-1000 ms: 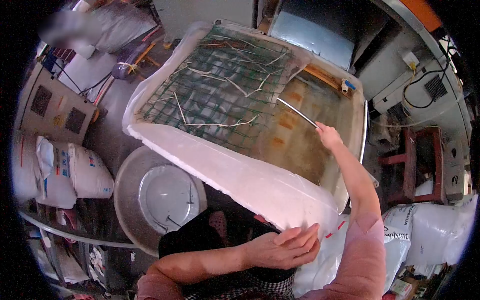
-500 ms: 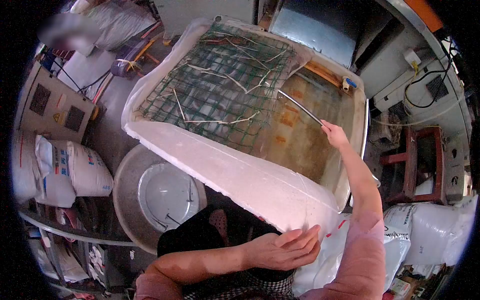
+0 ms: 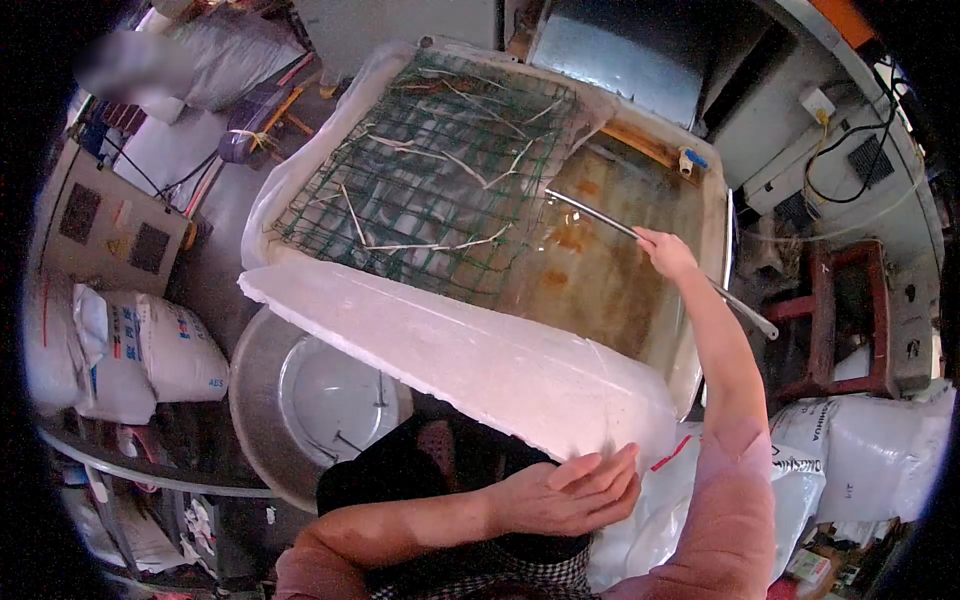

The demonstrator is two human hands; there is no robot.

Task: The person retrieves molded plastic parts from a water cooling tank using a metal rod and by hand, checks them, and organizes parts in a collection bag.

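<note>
My right hand (image 3: 668,254) is closed around a thin metal rod (image 3: 600,217), whose far end reaches the murky water near the edge of a green mesh (image 3: 430,170). The rod's other end sticks out past my wrist to the right. The mesh, with pale strips across it, covers the left part of a white-rimmed tub (image 3: 708,225). My left hand (image 3: 575,492) holds nothing, its fingers loosely curled and partly apart, beside the near end of a white foam slab (image 3: 450,335) along the tub's front side.
A large round basin (image 3: 250,400) stands on the floor at the left, near white sacks (image 3: 180,350). A blue-handled valve (image 3: 690,160) is at the tub's back right. Stacked dark red stools (image 3: 820,320) and plastic bags (image 3: 850,460) are at the right.
My right hand has turned the rod, so its rear end now shows beyond the wrist. Ripples glint by the rod's tip. My left hand has stayed nearly still.
</note>
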